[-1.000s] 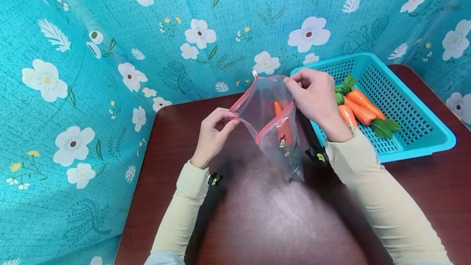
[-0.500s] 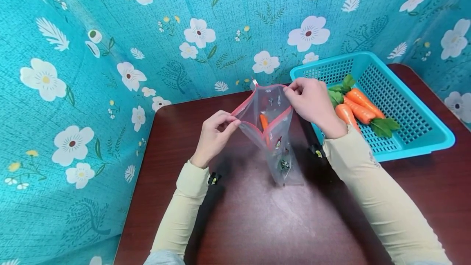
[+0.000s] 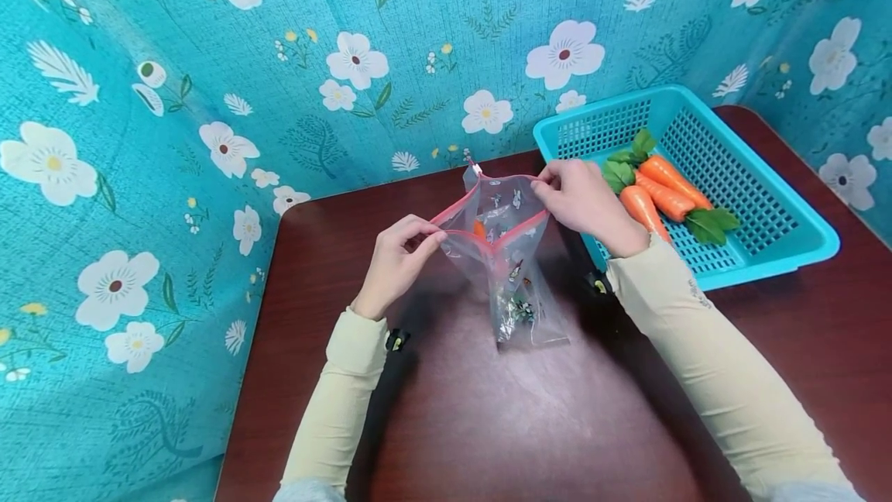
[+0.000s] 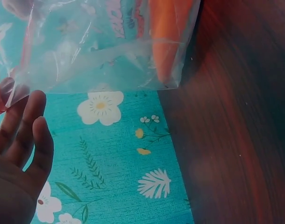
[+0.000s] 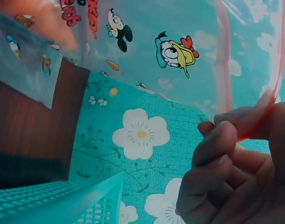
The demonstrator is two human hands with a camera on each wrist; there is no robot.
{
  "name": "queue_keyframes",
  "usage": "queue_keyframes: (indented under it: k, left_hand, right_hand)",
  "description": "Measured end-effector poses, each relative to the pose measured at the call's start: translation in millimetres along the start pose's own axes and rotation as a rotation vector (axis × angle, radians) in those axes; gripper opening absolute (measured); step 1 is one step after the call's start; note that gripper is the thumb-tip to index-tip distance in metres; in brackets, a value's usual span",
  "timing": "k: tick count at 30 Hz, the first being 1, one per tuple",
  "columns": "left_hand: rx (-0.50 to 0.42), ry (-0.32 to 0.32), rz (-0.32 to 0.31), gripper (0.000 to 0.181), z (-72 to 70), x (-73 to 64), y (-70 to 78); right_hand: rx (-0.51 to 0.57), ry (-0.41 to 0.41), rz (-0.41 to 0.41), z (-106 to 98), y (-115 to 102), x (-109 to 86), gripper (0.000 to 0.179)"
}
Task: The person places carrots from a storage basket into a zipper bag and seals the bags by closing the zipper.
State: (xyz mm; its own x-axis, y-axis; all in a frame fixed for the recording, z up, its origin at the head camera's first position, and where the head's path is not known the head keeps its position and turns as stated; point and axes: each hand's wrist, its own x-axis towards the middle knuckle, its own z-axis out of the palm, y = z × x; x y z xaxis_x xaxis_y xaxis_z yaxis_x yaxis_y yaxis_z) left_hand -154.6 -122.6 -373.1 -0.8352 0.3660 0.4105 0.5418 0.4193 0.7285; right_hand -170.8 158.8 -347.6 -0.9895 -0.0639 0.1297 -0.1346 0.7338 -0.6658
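Between my hands hangs a clear zipper bag (image 3: 512, 269) with a red-edged mouth, a white slider (image 3: 477, 170) and printed cartoon figures. My left hand (image 3: 400, 256) pinches the mouth's left edge. The opposite edge is pinched by my right hand (image 3: 581, 204), so the mouth gapes wide. Inside the bag is a carrot (image 4: 168, 37), seen through the plastic in the left wrist view; from the head only its orange tip shows in the opening. In the right wrist view, thumb and fingertips (image 5: 219, 135) grip the red edge.
A turquoise mesh basket (image 3: 766, 254) stands at the right of the dark brown table (image 3: 453, 424). It holds several carrots (image 3: 665, 188) with green leaves. Behind the table hangs a turquoise flowered cloth (image 3: 390, 122).
Both hands keep their grip on the bag's mouth. The right hand has come lower, and the bag's bottom has swung left. The carrot inside has shifted left, and less of it shows.
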Motion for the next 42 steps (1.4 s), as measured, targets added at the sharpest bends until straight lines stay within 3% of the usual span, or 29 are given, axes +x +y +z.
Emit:
queue_keyframes:
  k: [4,7,17,25,36,42]
  left_hand:
    - [0.000,-0.017,0.002,0.010,3.3,-0.2,-19.4]
    - [-0.001,-0.027,0.007,0.009,3.7,-0.3,-22.9]
    - [0.022,-0.078,0.017,0.010,10.6,0.5,-20.6]
    - [0.034,-0.062,0.017,0.010,11.0,-1.0,-21.3]
    - [0.039,-0.070,0.020,0.010,14.9,3.2,-17.4]
    - [0.033,-0.084,0.007,0.010,15.1,4.2,-14.0]
  right_hand:
    - [-0.019,-0.024,0.000,-2,4,-0.5,0.023]
    - [-0.030,-0.039,0.000,-4,5,-1.2,0.024]
    - [-0.036,-0.081,-0.022,-9,13,-3.4,0.025]
    - [0.028,-0.140,0.007,-17,18,-2.0,0.036]
    - [0.036,-0.146,0.021,-32,24,1.4,0.037]
    - [0.011,-0.138,0.066,-48,35,5.5,0.042]
